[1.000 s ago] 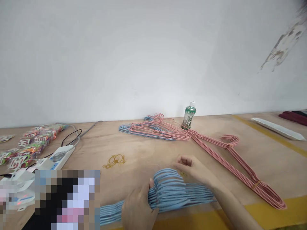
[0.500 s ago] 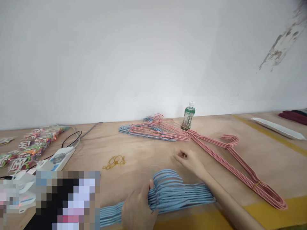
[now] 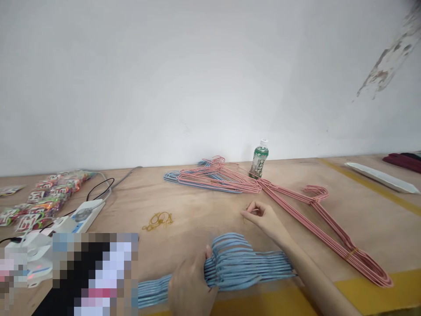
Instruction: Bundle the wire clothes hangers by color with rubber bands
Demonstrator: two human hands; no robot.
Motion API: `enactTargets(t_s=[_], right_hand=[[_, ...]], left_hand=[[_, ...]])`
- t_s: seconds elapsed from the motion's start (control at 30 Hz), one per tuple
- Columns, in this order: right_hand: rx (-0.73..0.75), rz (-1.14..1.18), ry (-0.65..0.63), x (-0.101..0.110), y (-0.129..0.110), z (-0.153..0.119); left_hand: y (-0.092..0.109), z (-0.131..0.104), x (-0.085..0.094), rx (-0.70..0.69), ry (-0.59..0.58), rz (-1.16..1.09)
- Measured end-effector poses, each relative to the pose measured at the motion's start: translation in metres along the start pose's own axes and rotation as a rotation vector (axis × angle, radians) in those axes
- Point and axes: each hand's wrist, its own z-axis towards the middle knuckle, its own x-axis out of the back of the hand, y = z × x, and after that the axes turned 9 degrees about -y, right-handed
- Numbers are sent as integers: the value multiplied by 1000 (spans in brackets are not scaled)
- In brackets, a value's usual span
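Observation:
At the near edge, my left hand is wrapped round a bundle of blue hangers, its thumb tip on the far side. The bundle's hooks lie to the right of that hand. Above the bundle, my right hand is pinched on a thin yellowish rubber band, only partly visible. A small heap of yellow rubber bands lies on the table to the left. Pink hangers, bound with a band near their right end, lie to the right of my right hand.
Loose pink and blue hangers lie near the wall, beside an upright green-labelled bottle. Colourful packets, a power strip and cables are at the left. A white packet and dark red cloth lie far right.
My right hand has shifted slightly right, and the thin band at its fingertips now shows. My left hand remains on the blue hangers. The view has moved a little.

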Motion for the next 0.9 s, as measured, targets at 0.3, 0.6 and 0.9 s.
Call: enactTargets(t_s=[0.3, 0.6, 0.9], right_hand=[[-54, 323, -198, 6, 1, -7], [-4, 103, -167, 9, 1, -9], [24, 90, -188, 13, 1, -10]], left_hand=[[1, 2, -1, 1, 25, 11], [-1, 2, -3, -1, 44, 12], [-2, 3, -6, -7, 58, -4]])
